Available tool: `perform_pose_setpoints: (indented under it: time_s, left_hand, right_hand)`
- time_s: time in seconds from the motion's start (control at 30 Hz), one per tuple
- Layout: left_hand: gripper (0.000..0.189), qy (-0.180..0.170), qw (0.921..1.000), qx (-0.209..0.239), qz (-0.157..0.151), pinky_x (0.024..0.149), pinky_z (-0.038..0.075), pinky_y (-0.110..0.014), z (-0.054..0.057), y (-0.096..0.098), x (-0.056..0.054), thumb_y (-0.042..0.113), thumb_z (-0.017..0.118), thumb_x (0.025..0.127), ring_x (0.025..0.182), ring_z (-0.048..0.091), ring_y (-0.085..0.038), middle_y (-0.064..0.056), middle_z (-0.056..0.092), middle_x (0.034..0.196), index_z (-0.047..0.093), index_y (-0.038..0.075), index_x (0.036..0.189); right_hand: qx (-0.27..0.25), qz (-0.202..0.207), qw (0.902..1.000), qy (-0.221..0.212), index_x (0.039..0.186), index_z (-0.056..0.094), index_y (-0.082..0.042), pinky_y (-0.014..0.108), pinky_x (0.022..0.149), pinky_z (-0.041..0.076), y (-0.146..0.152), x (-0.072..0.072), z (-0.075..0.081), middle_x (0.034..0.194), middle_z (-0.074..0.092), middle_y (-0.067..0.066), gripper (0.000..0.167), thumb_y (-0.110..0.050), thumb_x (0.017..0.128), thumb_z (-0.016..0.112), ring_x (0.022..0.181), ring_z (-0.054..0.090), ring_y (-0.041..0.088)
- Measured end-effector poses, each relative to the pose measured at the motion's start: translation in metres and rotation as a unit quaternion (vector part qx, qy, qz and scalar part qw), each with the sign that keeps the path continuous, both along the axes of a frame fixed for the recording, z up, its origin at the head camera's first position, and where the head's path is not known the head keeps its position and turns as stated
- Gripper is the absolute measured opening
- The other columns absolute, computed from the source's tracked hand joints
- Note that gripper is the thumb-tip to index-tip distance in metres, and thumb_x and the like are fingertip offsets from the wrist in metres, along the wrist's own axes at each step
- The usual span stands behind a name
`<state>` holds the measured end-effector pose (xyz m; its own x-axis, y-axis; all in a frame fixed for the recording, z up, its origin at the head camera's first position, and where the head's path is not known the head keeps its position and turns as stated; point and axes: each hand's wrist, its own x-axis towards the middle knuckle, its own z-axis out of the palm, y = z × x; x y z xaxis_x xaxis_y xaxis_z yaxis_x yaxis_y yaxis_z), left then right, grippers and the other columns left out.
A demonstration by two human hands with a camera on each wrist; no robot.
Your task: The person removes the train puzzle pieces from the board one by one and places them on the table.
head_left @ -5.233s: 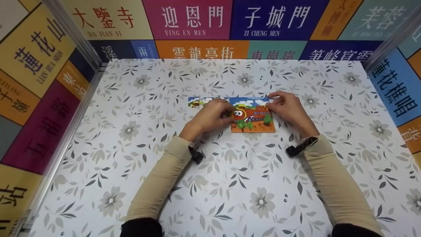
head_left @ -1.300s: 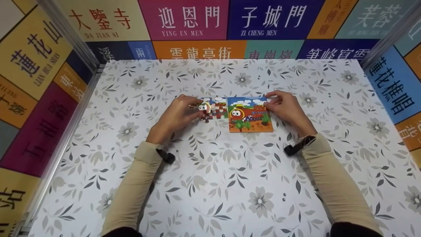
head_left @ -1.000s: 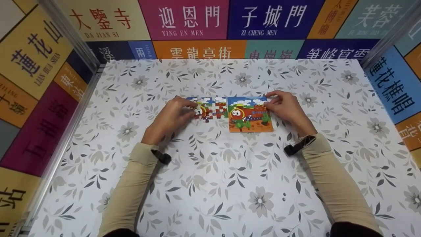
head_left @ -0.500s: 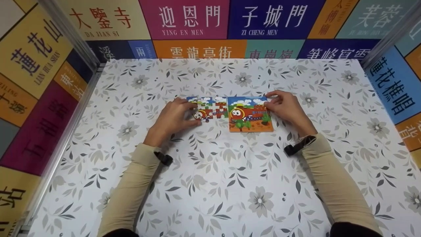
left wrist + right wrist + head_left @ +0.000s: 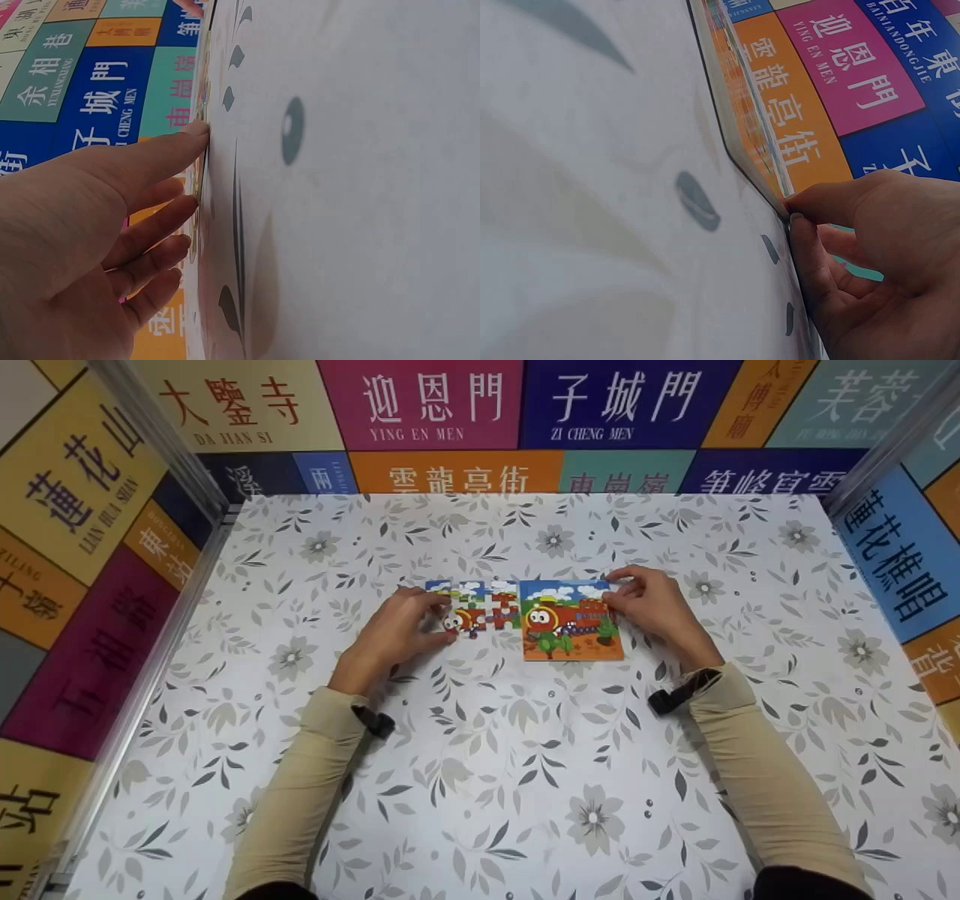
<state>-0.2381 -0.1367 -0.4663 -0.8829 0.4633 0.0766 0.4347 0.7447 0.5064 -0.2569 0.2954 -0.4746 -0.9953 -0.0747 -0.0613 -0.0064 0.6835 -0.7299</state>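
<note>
I find my left hand (image 5: 391, 631), half open, lightly pinching the eyed puzzle piece (image 5: 453, 623) at centre frame, my right hand (image 5: 651, 598) gripping the picture card (image 5: 571, 622); uneven thumb pressure could skew neighbouring pieces (image 5: 504, 613).

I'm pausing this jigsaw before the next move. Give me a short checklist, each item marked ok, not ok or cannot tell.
1. Picture card face up, its train readable: ok.
2. Right hand on the card: ok, gripping it near the upper right corner.
3. Puzzle pieces beside the card, on the left hand's side: ok.
4. Left hand off the train-face piece: cannot tell; it is right at the edge, but contact is unclear.
5. Pieces tight against one another: cannot tell; pale lines show between them, too small to judge.
6. Card's orange ground matched in the pieces: not ok, none shows below the train there.
</note>
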Motion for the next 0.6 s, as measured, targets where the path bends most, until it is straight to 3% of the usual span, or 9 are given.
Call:
perform_pose_setpoints:
  time_s: [0.23,0.43,0.6]
  left_hand:
    - [0.06,-0.022,0.9995,0.023,-0.004,0.105,0.053,-0.046,-0.0002,0.0032,-0.0002,0.029,0.087,0.094,0.115,0.066,-0.028,-0.009,0.075,0.122,0.066,0.007,0.145]
    - [0.054,-0.005,0.9993,0.032,-0.02,0.101,0.054,-0.046,-0.0029,0.0031,-0.0007,0.025,0.084,0.096,0.113,0.066,-0.029,-0.01,0.074,0.122,0.067,0.006,0.144]
    - [0.05,0.005,0.9976,0.064,-0.024,0.1,0.054,-0.046,-0.003,-0.0049,-0.0039,0.023,0.083,0.096,0.111,0.067,-0.028,-0.011,0.075,0.122,0.07,0.005,0.14]
  right_hand:
    - [-0.003,-0.004,1.0,-0.002,0.14,0.07,-0.015,0.024,0.078,0.05,0.0003,0.0003,0.0012,0.11,0.071,0.011,0.042,-0.035,0.104,0.074,0.094,0.066,0.015]
    - [-0.002,-0.008,0.9999,-0.008,0.14,0.071,-0.016,0.027,0.08,0.05,0.0002,0.0003,0.0017,0.112,0.072,0.012,0.042,-0.036,0.103,0.075,0.096,0.066,0.018]
    - [-0.003,-0.005,0.9999,-0.009,0.14,0.071,-0.016,0.026,0.079,0.051,-0.001,-0.0004,0.0019,0.111,0.072,0.011,0.043,-0.037,0.102,0.076,0.096,0.066,0.017]
